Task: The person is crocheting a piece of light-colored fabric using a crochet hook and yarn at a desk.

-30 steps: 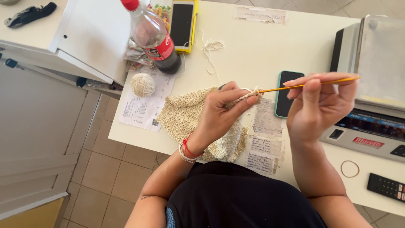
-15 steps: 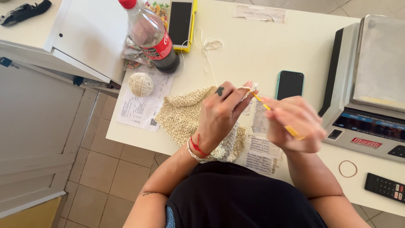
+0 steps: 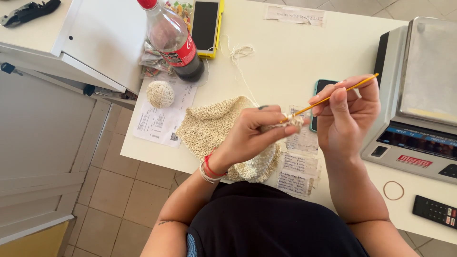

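My left hand (image 3: pixel 250 135) pinches the edge of a cream crocheted piece (image 3: pixel 214 128) that lies on the white table (image 3: pixel 285 52). My right hand (image 3: pixel 345 116) grips a thin orange crochet hook (image 3: pixel 333 96), its tip in the loop at my left fingertips. A strand of cream yarn (image 3: pixel 243 71) runs from the work back across the table. A small ball of the same yarn (image 3: pixel 160 93) rests on a printed paper to the left.
A cola bottle (image 3: pixel 173 43) and a phone in a yellow case (image 3: pixel 205 24) stand at the back. A teal-cased phone (image 3: pixel 319 95) lies behind my right hand. A metal weighing scale (image 3: pixel 419 95) is at right, with a rubber band (image 3: pixel 394 190) and black calculator (image 3: pixel 435 211) near it.
My right hand has swung the hook's handle up and to the right again after dipping low. My left hand has turned and shifted slightly right with the work.
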